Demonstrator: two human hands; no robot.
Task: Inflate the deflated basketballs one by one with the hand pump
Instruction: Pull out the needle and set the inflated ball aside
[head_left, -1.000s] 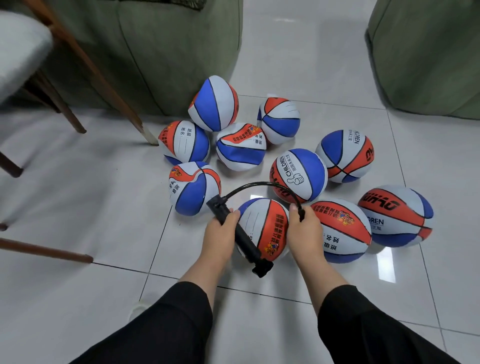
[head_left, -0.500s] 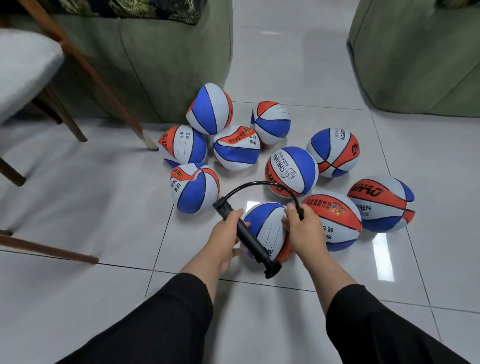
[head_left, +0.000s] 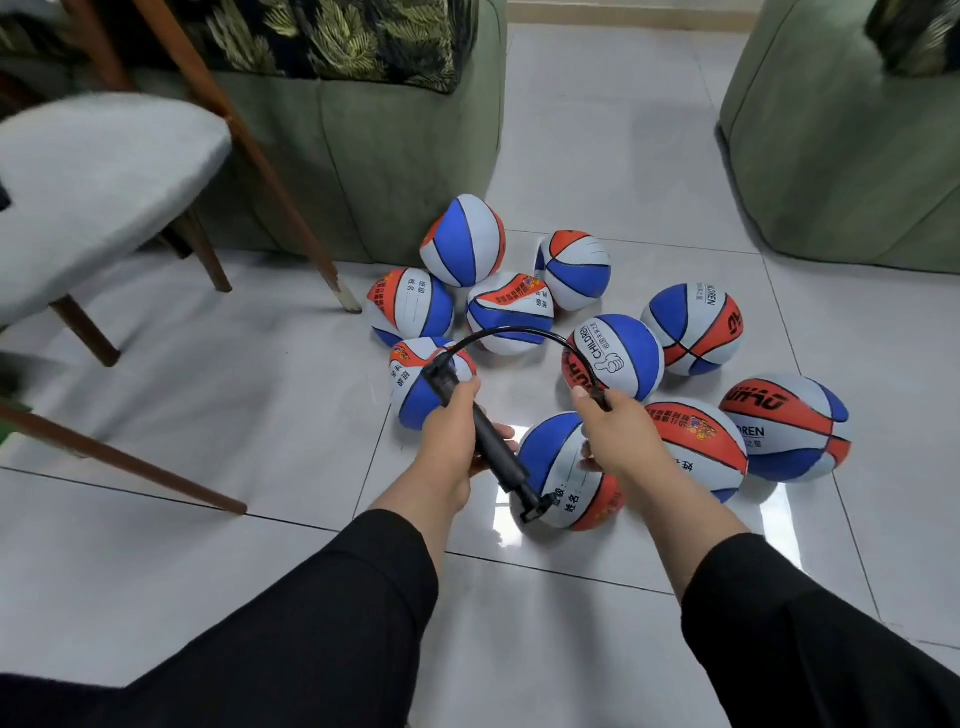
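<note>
Needle end poised over the nearest basketball (head_left: 558, 467) on the floor.
Left hand (head_left: 449, 436) grips the hand pump (head_left: 488, 441); right hand (head_left: 618, 436) pinches the hose (head_left: 498, 332) tip: find the valve, insert straight.

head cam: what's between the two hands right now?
In the head view, the nearest basketball lies on the floor between and under the left hand and right hand. The pump's black hose arcs between them above bare tile.
</note>
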